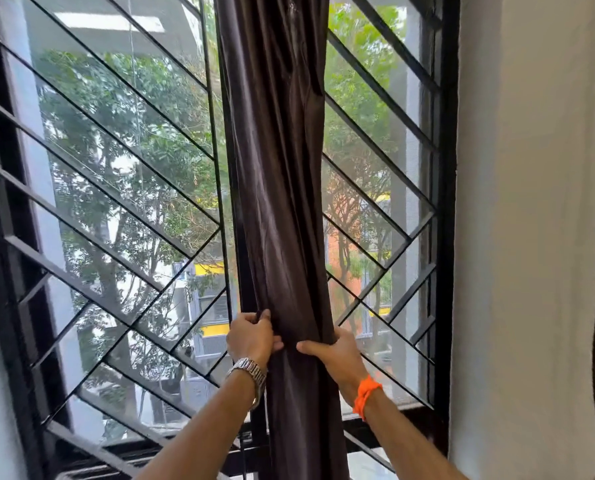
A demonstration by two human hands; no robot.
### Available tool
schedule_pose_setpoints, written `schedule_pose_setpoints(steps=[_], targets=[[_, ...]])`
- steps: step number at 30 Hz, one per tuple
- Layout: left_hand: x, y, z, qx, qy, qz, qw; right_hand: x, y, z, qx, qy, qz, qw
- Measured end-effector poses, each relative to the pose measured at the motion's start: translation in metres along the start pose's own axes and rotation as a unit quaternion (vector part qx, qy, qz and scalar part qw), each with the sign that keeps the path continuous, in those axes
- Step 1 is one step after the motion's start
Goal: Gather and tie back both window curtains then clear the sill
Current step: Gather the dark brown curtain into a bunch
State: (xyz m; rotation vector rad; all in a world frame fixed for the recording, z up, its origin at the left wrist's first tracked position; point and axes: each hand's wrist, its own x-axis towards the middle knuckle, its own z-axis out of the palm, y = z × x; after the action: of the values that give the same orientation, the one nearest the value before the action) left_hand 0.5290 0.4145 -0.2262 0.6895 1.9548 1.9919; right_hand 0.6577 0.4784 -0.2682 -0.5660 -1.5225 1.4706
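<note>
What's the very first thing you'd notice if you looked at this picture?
The long dark brown curtain hanging down the middle of the window, bunched into one thick rope. Low down, the left hand and right hand squeeze it from both sides. Behind it, black slanted window bars cross in front of green trees.
</note>
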Motion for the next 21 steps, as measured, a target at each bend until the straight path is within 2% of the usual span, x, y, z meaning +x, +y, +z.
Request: schedule_pose_setpoints(steps=[3, 6, 9, 14, 16, 18, 21], targets=[[0.003, -0.001, 0.001, 0.024, -0.041, 0.023, 0.999, -0.006, 0.008, 0.007, 0.020, -0.020, -0.013, 1.000], [0.007, -0.003, 0.002, 0.020, -0.149, 0.050, 0.987, -0.009, 0.009, 0.012, 0.042, -0.055, -0.013, 0.997], [-0.003, 0.003, 0.002, -0.018, -0.242, 0.008, 0.970, -0.009, 0.010, 0.013, 0.054, -0.086, -0.001, 0.995], [-0.008, 0.003, 0.005, -0.067, -0.306, -0.060, 0.948, -0.007, 0.006, 0.005, 0.060, -0.099, 0.022, 0.993], [-0.011, 0.003, 0.006, -0.070, -0.325, -0.070, 0.940, -0.007, 0.004, 0.000, 0.024, -0.086, 0.027, 0.996], [-0.010, 0.002, 0.005, -0.038, -0.328, -0.058, 0.942, -0.007, 0.001, -0.003, -0.031, -0.029, 0.054, 0.998], [-0.009, 0.006, 0.003, 0.009, -0.299, -0.015, 0.954, -0.008, -0.012, 0.000, -0.189, 0.057, 0.071, 0.978]])
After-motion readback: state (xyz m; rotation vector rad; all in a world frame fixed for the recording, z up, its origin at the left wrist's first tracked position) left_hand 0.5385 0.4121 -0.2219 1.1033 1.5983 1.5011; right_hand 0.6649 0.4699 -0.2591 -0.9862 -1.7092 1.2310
